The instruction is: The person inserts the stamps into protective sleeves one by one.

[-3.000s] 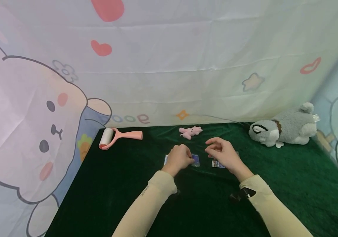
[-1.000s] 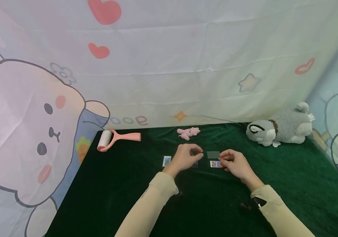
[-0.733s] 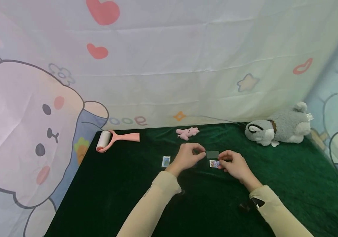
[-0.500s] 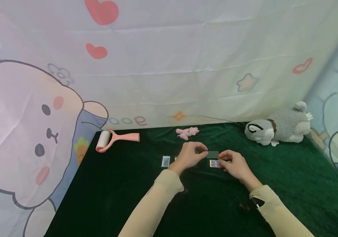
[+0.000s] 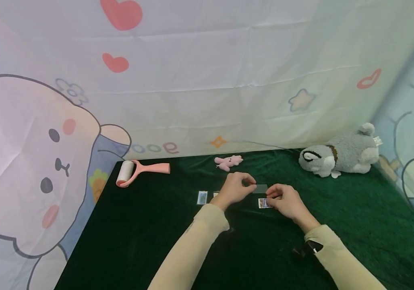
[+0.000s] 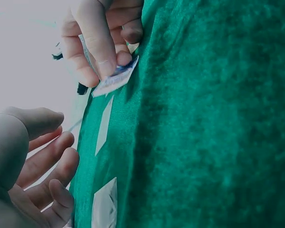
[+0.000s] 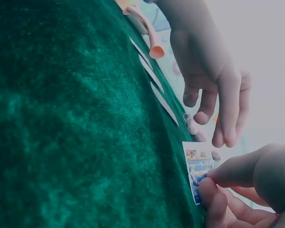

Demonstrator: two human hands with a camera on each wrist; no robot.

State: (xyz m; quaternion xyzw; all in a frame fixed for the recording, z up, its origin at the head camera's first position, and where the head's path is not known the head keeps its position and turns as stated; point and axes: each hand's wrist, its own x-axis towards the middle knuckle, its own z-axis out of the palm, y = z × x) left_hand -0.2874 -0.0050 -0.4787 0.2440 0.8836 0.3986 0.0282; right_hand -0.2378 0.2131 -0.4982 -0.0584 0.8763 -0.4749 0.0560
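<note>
My right hand [image 5: 286, 201] pinches a small stamp [image 7: 198, 166] with a toothed edge between thumb and fingertips, tilted just off the green cloth. Left of it, my left hand [image 5: 234, 188] has thumb and index finger at the near left edge of a thin clear sleeve [image 5: 260, 188], which seems pinched between them in the left wrist view. A blue stamp [image 5: 202, 197] lies flat farther left. Beside it, the corner of another piece [image 5: 216, 194] shows, mostly behind my left hand. The right wrist view has a third flat piece [image 7: 165, 105] on the cloth.
Dark green velvet cloth [image 5: 178, 241] covers the table. A pink-handled lint roller [image 5: 145, 169] lies at the back left. A small pink plush toy [image 5: 228, 162] sits behind the hands, and a grey plush animal [image 5: 341, 157] lies back right. A printed curtain [image 5: 192, 80] hangs behind.
My left hand has moved right, away from the pieces on the left, until its fingertips reach the clear sleeve. My right hand has come down to the stamp and pinches it, shifting it slightly nearer.
</note>
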